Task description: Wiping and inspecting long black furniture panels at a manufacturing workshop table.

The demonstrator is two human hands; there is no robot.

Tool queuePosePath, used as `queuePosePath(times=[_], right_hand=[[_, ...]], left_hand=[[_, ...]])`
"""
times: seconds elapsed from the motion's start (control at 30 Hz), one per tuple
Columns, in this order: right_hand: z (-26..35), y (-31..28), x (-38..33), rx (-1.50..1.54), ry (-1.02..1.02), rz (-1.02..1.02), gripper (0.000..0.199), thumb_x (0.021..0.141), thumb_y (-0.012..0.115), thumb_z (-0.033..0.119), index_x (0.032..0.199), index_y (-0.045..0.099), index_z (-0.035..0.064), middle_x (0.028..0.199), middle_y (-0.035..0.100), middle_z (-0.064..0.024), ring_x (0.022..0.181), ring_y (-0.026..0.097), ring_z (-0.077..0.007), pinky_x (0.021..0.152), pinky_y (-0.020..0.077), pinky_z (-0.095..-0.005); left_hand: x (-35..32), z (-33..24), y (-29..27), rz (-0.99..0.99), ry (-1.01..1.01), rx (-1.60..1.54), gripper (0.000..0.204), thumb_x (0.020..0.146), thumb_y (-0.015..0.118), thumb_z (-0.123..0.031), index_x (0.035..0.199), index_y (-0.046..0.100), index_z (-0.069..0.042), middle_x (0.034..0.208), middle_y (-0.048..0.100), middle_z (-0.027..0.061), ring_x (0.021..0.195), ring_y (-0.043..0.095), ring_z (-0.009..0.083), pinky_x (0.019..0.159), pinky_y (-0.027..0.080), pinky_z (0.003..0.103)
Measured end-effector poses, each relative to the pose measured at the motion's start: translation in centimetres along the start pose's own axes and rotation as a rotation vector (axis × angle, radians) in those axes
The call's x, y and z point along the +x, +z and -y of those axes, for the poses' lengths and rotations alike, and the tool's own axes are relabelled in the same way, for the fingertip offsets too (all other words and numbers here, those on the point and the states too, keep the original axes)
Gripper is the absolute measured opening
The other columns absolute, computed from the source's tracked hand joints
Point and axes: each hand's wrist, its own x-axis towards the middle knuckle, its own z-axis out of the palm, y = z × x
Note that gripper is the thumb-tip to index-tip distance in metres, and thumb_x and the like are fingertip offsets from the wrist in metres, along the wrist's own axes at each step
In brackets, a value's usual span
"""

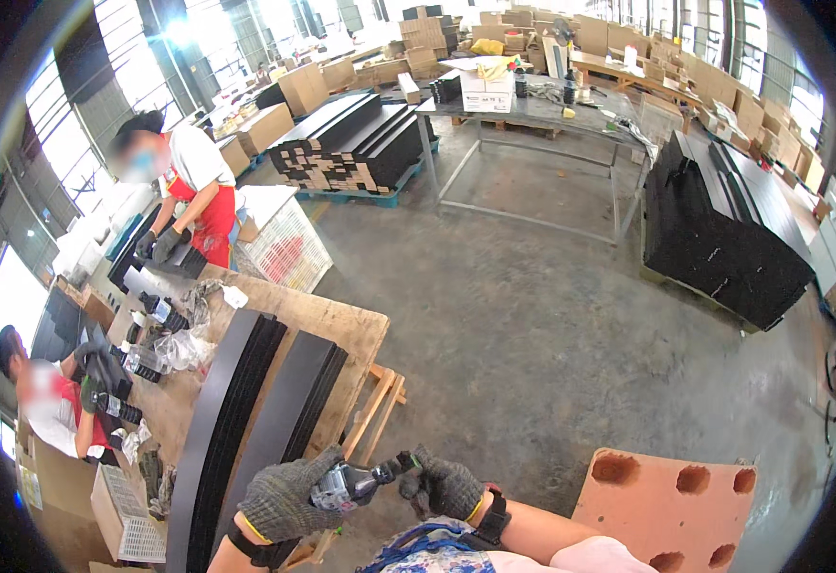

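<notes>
A worker's left hand (284, 501) steadied a small bottle (337, 488) as the right hand (448, 487) met its dark tip.
In the head view, the left forearm rose from the lower edge, its gloved grip wrapped around the bottle, which tilted, neck toward the right hand. The right forearm slanted in from the lower right, gloved fingers curled; whether that grip pinched the tip could not be told. The bottle was in front of the body, near dark panels (212, 420) stacked on a wooden tabletop (343, 320).
</notes>
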Motion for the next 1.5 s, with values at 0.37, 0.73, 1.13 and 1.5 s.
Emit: queuePosePath(times=[0.37,0.73,1.13,1.5], right_hand=[[0.0,1.1,-0.7,-0.273,-0.083,-0.182,0.04,0.101,0.054,0.044,0.11,0.065,0.0066,0.084,0.069,-0.0101,0.067,0.067,-0.0189,0.047,0.0517,-0.0299],[-1.4,-1.1,-0.3,-0.206,-0.051,-0.24,0.043,0.101,0.051,0.048,0.103,0.066,0.0077,0.08,0.068,-0.0089,0.059,0.062,-0.0168,0.043,0.048,-0.0278],[1.4,-1.2,-2.2,-0.039,0.008,-0.163,0.042,0.1,0.054,0.047,0.11,0.066,0.008,0.076,0.06,-0.0017,0.053,0.052,-0.0127,0.042,0.0423,-0.0248],[1.3,-1.3,-1.5,-0.28,0.012,-0.149,0.039,0.1,0.057,0.043,0.11,0.068,0.0063,0.079,0.068,-0.0085,0.057,0.062,-0.0164,0.04,0.0442,-0.0273]], left_hand=[[1.5,-3.6,-0.5,0.02,0.005,0.472,0.071,0.07,0.079,-0.037,0.131,0.056,-0.011,0.081,0.065,0.0105,0.077,0.068,0.0309,0.063,0.051,0.045],[6.5,-10.4,1.8,0.295,-0.031,0.9,0.049,0.085,0.064,-0.027,0.13,0.059,-0.009,0.08,0.067,0.0086,0.071,0.066,0.0275,0.061,0.043,0.045],[3.6,-3.5,0.5,0.041,0.075,0.344,0.071,0.073,0.076,-0.044,0.133,0.056,-0.013,0.084,0.07,0.0142,0.078,0.071,0.0331,0.071,0.053,0.046],[1.5,-2.9,1.8,-0.005,0.006,0.341,0.073,0.072,0.077,-0.042,0.135,0.056,-0.011,0.082,0.069,0.0127,0.077,0.07,0.0311,0.068,0.054,0.045]])
